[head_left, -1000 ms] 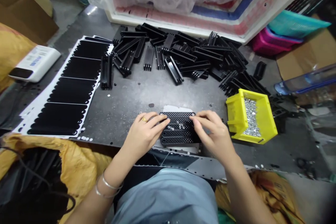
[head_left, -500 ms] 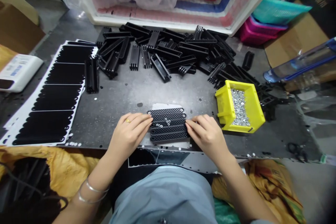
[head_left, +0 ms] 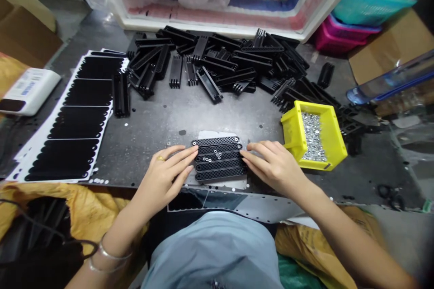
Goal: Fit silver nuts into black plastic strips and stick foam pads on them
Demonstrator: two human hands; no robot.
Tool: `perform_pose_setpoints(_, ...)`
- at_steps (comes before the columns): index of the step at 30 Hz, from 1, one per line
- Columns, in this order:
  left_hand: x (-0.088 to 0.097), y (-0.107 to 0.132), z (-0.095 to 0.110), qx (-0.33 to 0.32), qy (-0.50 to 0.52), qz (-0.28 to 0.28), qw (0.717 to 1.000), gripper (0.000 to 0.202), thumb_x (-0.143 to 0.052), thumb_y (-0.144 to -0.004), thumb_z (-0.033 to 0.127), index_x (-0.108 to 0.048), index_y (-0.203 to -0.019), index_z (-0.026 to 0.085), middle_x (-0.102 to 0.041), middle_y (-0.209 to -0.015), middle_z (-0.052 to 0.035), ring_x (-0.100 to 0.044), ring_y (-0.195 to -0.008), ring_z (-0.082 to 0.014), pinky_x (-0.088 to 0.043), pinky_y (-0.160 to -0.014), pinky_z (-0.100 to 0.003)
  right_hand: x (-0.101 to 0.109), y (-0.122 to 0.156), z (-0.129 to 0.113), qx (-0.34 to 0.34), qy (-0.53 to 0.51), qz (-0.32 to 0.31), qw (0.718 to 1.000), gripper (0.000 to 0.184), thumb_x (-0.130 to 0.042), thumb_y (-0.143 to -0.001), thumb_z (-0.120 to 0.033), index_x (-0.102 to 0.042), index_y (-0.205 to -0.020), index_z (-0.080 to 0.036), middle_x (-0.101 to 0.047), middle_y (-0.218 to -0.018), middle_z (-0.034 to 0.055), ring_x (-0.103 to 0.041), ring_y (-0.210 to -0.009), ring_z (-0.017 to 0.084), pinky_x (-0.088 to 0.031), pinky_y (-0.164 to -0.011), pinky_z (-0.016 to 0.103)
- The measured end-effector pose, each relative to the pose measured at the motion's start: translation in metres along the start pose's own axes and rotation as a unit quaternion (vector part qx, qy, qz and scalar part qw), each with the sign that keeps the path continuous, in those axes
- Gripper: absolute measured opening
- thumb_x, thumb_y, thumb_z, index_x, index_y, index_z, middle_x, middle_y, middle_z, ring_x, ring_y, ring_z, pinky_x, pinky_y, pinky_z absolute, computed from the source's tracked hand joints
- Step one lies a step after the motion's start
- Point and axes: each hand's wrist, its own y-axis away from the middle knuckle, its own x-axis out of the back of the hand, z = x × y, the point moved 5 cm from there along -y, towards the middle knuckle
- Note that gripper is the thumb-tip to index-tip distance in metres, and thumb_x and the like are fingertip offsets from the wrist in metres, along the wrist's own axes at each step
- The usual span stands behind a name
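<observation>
Five black mesh strips [head_left: 219, 160], long axes crosswise

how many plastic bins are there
3. A yellow plastic bin full of small silver parts sits on the dark workbench; a pink bin and a teal bin are stacked beyond it at far right. More may be hidden beneath them.

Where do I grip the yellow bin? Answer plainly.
Grip the yellow plastic bin by the top rim of its near long wall, from above with the right hand, which is closest: the rim stands clear, and loose silver parts lie inside, so keep it level.
</observation>
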Motion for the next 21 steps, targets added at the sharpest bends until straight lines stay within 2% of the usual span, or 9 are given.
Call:
perform_pose_setpoints(4, -0.005, -0.001, -0.002, -0.019, -0.011, 0.017, 1.000, 0.041, -0.052, -0.105, 0.019, -0.057, -0.145, 0.026, -0.066, -0.145, -0.0040, -0.056, -0.137, -0.0251, -0.037, -0.111, -0.046, -0.019, -0.027, -0.020, -0.089, -0.120, 0.012, 0.989, 0.018, -0.058, -0.104, -0.029, -0.073, -0.102, -0.019, -0.073, -0.093, 0.0078, -0.062, -0.085, 0.022, -0.048, -0.074, 0.036)
perform_pose_setpoints(7, -0.007, -0.001, -0.002, -0.030, -0.040, 0.016, 0.999, 0.045, -0.053, -0.105, 0.019, -0.053, -0.149, 0.024, -0.063, -0.148, -0.0050, -0.053, -0.142, -0.0272, -0.034, -0.114, -0.047, -0.032, -0.036, -0.030, -0.132, -0.164, 0.016, 0.978, 0.013, -0.060, -0.101, -0.025, -0.069, -0.094, -0.019, -0.071, -0.090, 0.0067, -0.062, -0.086, 0.022, -0.050, -0.078, 0.037)
perform_pose_setpoints(9, -0.006, -0.001, -0.002, -0.042, -0.064, 0.016, 0.997, 0.049, -0.054, -0.104, 0.019, -0.050, -0.152, 0.023, -0.062, -0.150, -0.0048, -0.050, -0.144, -0.0288, -0.032, -0.116, -0.048, -0.031, -0.031, -0.027, -0.144, -0.181, 0.020, 0.973, 0.010, -0.061, -0.099, -0.020, -0.068, -0.093, -0.019, -0.071, -0.089, 0.0063, -0.062, -0.085, 0.021, -0.050, -0.078, 0.036)
perform_pose_setpoints(12, -0.003, -0.001, 0.002, -0.064, -0.088, 0.026, 0.994, 0.049, -0.056, -0.102, 0.017, -0.052, -0.151, 0.025, -0.063, -0.148, -0.0022, -0.054, -0.142, -0.0288, -0.031, -0.117, -0.048, -0.018, -0.011, -0.014, -0.154, -0.168, 0.019, 0.973, 0.009, -0.060, -0.099, -0.018, -0.068, -0.095, -0.019, -0.070, -0.089, 0.0058, -0.061, -0.083, 0.021, -0.049, -0.077, 0.036)
perform_pose_setpoints(15, 0.000, -0.003, 0.011, -0.053, -0.097, 0.033, 0.993, 0.044, -0.054, -0.103, 0.020, -0.056, -0.147, 0.026, -0.065, -0.146, -0.0017, -0.056, -0.141, -0.0294, -0.029, -0.118, -0.049, -0.004, 0.011, -0.005, -0.133, -0.117, 0.021, 0.984, 0.010, -0.060, -0.101, -0.017, -0.069, -0.100, -0.019, -0.070, -0.089, 0.0062, -0.060, -0.079, 0.020, -0.046, -0.072, 0.035)
perform_pose_setpoints(18, -0.003, -0.004, 0.022, -0.003, -0.093, 0.025, 0.995, 0.041, -0.048, -0.106, 0.023, -0.058, -0.145, 0.020, -0.062, -0.149, -0.0061, -0.055, -0.142, -0.0293, -0.029, -0.118, -0.049, 0.002, 0.021, -0.010, -0.063, -0.034, 0.044, 0.996, 0.010, -0.063, -0.099, -0.014, -0.071, -0.105, -0.013, -0.072, -0.089, 0.0086, -0.059, -0.077, 0.020, -0.041, -0.066, 0.034)
perform_pose_setpoints(21, -0.008, -0.002, 0.032, 0.031, -0.096, 0.015, 0.995, 0.042, -0.044, -0.107, 0.023, -0.055, -0.147, 0.015, -0.057, -0.154, -0.0104, -0.053, -0.144, -0.0288, -0.028, -0.119, -0.049, 0.001, 0.023, -0.019, 0.004, 0.045, 0.042, 0.998, 0.014, -0.066, -0.097, -0.014, -0.071, -0.109, -0.008, -0.075, -0.092, 0.0100, -0.060, -0.080, 0.021, -0.041, -0.067, 0.035)
